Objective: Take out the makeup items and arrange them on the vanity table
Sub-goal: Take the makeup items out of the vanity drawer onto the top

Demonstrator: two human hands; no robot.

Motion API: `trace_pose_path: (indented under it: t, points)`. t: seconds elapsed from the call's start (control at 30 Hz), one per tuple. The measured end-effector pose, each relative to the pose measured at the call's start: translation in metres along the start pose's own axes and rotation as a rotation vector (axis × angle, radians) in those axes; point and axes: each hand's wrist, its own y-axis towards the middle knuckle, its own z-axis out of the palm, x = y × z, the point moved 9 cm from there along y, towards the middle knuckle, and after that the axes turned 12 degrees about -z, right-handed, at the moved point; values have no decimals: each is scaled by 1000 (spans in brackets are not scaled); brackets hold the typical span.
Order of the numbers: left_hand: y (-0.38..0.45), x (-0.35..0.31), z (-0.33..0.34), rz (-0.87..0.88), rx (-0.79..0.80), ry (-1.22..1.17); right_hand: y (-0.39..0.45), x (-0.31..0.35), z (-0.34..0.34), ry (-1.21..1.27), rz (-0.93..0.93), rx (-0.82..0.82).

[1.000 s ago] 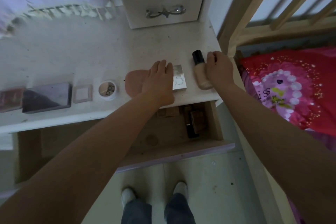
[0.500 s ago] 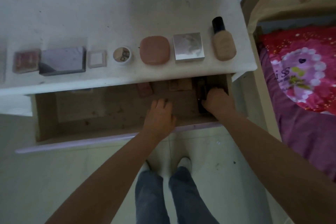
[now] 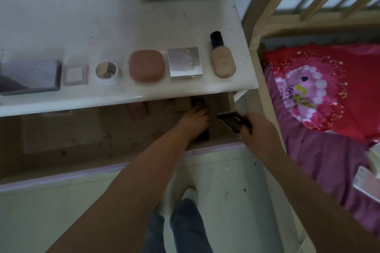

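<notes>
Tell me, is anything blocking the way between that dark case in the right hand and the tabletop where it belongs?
Nothing visible blocks it. The right hand holds the dark case just below the vanity table edge, near its right corner. The front row, ending with the foundation bottle, is nearly full, so free space lies mostly behind the row.

Dark flat case (image 3: 231, 121) tilted above the open drawer (image 3: 82, 141).
</notes>
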Motion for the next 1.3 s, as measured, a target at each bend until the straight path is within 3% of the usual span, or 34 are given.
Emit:
trace_pose_path:
  t: [0.03, 0.13, 0.27, 0.4, 0.5, 0.63, 0.73, 0.83, 1.07, 1.3]
  points:
    - [2, -6, 2, 51, -33, -19, -2, -2, -3, 34, -9, -26]
    - [7, -9, 7, 92, 61, 15, -6, -7, -15, 136, -13, -149]
    - [-2, 0, 4, -62, 154, -257, -15, -22, -33, 328, 91, -318]
    - [-40, 15, -62, -163, -105, -561, -16, -19, -55, 523, 128, -431]
    - [-54, 62, -95, -393, -143, -883, 1, 9, -80, 538, 30, -495]
    - [-46, 151, -116, -781, -226, -1082, 48, 60, -106, 424, -154, -468]
    - [-32, 203, -105, -1007, -130, -1290, 86, 99, -113, 277, -328, -444]
    - [-9, 232, -95, -1006, -61, -1304, 127, 120, -105, 128, -415, -390]
    - [49, 256, -45, -1039, 179, -1482, 213, 101, -82, -67, -302, -218]
    - [90, 261, -42, -965, 157, -1176, 248, 70, -62, -66, -233, -78]
